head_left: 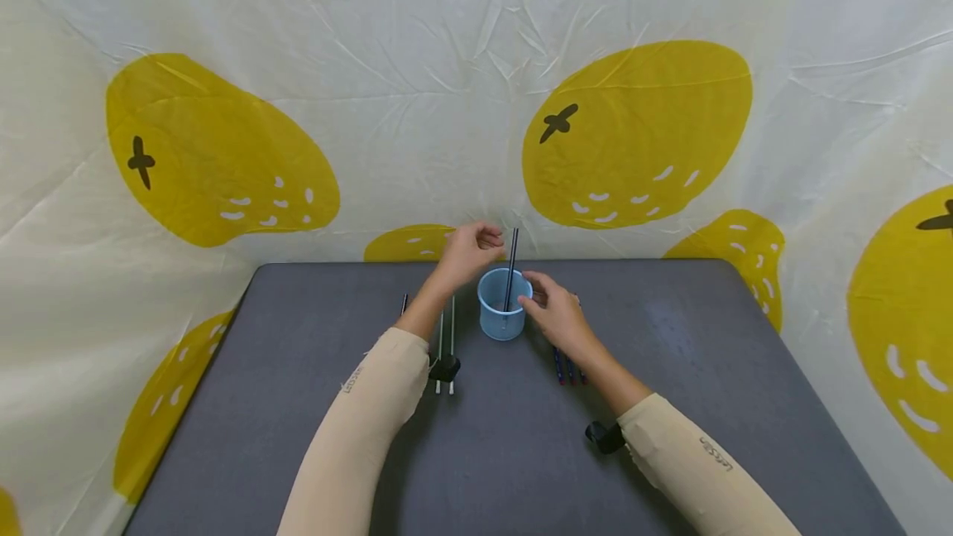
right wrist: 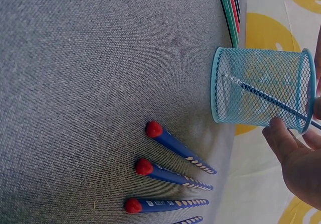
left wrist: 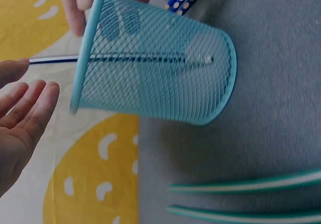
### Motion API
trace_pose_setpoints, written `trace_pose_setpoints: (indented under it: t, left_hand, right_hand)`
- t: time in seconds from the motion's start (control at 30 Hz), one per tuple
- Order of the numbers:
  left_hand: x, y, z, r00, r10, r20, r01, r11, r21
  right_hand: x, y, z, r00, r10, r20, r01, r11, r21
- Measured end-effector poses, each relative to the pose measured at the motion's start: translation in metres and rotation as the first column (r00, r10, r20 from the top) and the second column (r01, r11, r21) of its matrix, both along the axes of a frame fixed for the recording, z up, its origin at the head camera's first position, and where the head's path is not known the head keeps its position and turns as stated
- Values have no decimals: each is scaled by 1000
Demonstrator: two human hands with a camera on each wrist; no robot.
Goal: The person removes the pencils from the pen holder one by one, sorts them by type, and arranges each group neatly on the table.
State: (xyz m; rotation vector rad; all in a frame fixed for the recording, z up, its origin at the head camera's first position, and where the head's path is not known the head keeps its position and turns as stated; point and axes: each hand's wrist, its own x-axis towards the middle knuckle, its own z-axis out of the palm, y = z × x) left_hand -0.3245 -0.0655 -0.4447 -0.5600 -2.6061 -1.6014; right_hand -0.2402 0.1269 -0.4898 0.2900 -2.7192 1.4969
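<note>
A light-blue mesh pencil cup (head_left: pixel 502 325) stands upright near the table's far edge. A slim dark pencil with a silvery stripe (left wrist: pixel 55 60) leans inside it, its upper end above the rim. My right hand (head_left: pixel 557 314) holds the cup at the right side of its rim, fingers against the mesh in the right wrist view. Beside the pencil's upper end is my left hand (head_left: pixel 471 253), fingers loosely extended and apart from the cup. In the left wrist view the left thumb (left wrist: pixel 12 72) overlaps the pencil's end, while the other fingers are spread below.
Several blue dotted pencils with red ends (right wrist: pixel 173 204) lie on the grey table (head_left: pixel 670 404), right of the cup. Left of it lie green-and-white striped pencils (left wrist: pixel 251 185), with red and dark ones (right wrist: pixel 234 8) near them. A lemon-print cloth (head_left: pixel 417 147) hangs behind the table.
</note>
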Motion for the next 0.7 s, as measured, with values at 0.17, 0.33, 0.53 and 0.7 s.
trace_pose_setpoints:
  t: [0.17,0.33,0.53,0.7]
  left_hand:
    - [-2,14,-3,1000,-3,14,3,1000,-17]
    - [-1,22,-4,1000,25,1,-25,999,-31]
    - [0,25,-3,999,53,-11,-54,998,-43]
    - [2,23,1,999,47,23,-47,999,-8]
  right_hand:
    - [1,1,1,1000,8,7,-8,1000,14]
    - [2,2,1,1000,14,1,-14,1000,24]
    - [1,2,2,1000,13,-4,-13,1000,26]
    - [2,3,2,1000,16,10,-16,1000,22]
